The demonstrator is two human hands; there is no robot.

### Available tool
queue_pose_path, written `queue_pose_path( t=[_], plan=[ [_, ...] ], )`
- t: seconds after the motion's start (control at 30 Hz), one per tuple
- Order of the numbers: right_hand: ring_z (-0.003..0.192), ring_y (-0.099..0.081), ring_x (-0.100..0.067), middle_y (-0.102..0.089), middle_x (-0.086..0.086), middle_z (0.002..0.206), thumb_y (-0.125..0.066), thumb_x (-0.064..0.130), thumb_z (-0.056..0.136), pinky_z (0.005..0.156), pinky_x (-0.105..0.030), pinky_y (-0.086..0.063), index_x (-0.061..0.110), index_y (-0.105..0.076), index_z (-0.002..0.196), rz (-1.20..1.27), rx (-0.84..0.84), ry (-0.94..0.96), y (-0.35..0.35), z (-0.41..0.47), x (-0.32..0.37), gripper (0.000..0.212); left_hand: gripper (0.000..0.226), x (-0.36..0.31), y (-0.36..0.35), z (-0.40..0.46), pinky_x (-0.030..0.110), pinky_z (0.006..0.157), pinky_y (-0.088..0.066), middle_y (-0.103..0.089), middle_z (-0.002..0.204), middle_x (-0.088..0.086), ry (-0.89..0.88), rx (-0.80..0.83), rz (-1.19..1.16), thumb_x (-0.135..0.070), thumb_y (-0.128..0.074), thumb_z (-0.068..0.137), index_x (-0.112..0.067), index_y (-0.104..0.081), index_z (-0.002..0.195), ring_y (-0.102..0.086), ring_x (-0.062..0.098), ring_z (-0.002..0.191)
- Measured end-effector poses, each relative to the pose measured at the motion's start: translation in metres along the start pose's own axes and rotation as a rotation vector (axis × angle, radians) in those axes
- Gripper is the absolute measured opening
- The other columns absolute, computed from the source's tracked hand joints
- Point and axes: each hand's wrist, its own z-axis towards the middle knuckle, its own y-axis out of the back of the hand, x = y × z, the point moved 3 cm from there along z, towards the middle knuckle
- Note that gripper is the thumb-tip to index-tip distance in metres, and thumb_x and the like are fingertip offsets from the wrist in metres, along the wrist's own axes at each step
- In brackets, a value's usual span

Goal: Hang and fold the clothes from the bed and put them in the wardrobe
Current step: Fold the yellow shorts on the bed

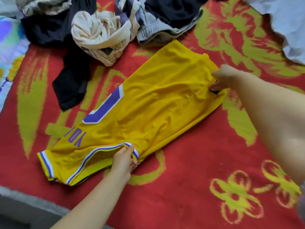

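The left hand pinches the striped trim of the yellow jersey at its near end; the right hand grips the far hem. The jersey lies flat on the bed, long axis running near-left to far-right. Beyond it, a pile of clothes is cut off by the frame edge.
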Motion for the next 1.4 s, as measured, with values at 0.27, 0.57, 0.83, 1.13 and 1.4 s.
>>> queue_pose_path(
  t=[0.27, 0.57, 0.83, 1.13, 1.4],
  plan=[
    [0.088, -0.067, -0.036, -0.026, -0.027, 0.148, -0.054, 0.020, 0.097, 0.074, -0.047, -0.057, 0.006, -0.019, 0.147, -0.008, -0.105, -0.042, -0.004, 0.038, -0.018, 0.063, 0.006, 0.000, -0.009, -0.011, 0.019, 0.040, -0.048, -0.049, 0.112, 0.014, 0.100, 0.058, -0.275, -0.014, -0.053, 0.096, -0.010, -0.053, 0.091, -0.066, 0.016, 0.048],
    [0.077, -0.067, -0.025, -0.057, -0.013, 0.110, -0.052, 0.019, 0.098, 0.060, -0.036, -0.057, 0.014, -0.046, 0.131, -0.014, -0.234, 0.171, 0.001, 0.033, -0.028, 0.035, 0.041, 0.013, -0.002, -0.011, 0.028, 0.046, -0.055, -0.038, 0.145, 0.013, 0.096, -0.015, -0.430, -0.031, -0.062, 0.091, -0.018, -0.046, 0.126, -0.066, 0.027, 0.079],
    [0.050, -0.055, -0.011, -0.046, 0.000, 0.076, -0.043, 0.013, 0.089, 0.043, -0.027, -0.043, 0.022, -0.039, 0.081, -0.102, -0.278, 0.294, 0.020, 0.017, 0.004, 0.013, 0.035, 0.009, -0.001, -0.014, 0.025, 0.045, -0.053, -0.045, 0.136, 0.012, 0.077, -0.031, -0.410, -0.029, -0.061, 0.093, -0.019, -0.048, 0.124, -0.066, 0.026, 0.077],
    [0.077, -0.060, -0.013, -0.057, -0.002, 0.092, -0.054, 0.013, 0.081, 0.069, -0.025, -0.054, 0.027, -0.054, 0.094, 0.306, -0.200, 0.752, 0.046, -0.054, 0.111, 0.019, 0.013, -0.017, 0.043, -0.026, 0.020, 0.045, -0.052, -0.072, 0.077, -0.001, -0.054, 0.023, -0.563, -0.036, -0.061, 0.091, -0.026, -0.059, 0.099, -0.063, 0.011, 0.050],
    [0.073, -0.052, -0.022, -0.056, -0.011, 0.083, -0.054, 0.008, 0.085, 0.066, -0.041, -0.047, 0.009, -0.062, 0.101, -0.187, -0.369, 0.240, 0.042, -0.001, -0.035, 0.018, 0.031, 0.058, 0.011, -0.018, 0.031, 0.053, -0.043, -0.050, 0.072, 0.016, -0.139, -0.288, 0.058, -0.022, -0.061, 0.092, -0.009, -0.049, 0.068, -0.049, 0.027, 0.066]
  ],
)
